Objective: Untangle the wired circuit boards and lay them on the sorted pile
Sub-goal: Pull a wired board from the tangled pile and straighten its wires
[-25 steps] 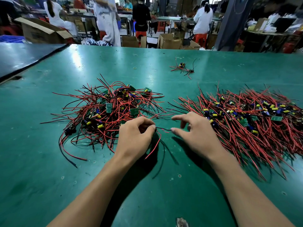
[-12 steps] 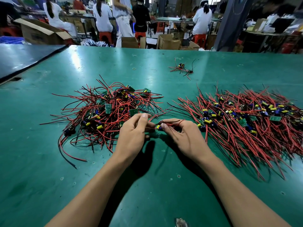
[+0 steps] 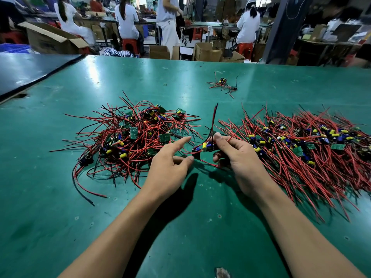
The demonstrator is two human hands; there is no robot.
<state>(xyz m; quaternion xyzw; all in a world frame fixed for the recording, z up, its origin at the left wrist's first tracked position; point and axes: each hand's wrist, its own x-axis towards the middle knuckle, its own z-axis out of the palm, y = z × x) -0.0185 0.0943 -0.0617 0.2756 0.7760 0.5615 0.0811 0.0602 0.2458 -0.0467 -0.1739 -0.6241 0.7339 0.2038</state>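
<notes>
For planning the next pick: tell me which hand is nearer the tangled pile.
Left. The left hand lies at the near right edge of the tangled pile, forefinger over its wires. The right hand is further right, off the pile, gripping a wired board.

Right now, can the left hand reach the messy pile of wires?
Probably yes. The left hand is open and holds nothing, right beside the messy pile, with nothing standing between them.

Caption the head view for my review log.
Right hand pinches a wired circuit board between the tangled pile and sorted pile; left hand close beside it.
</notes>
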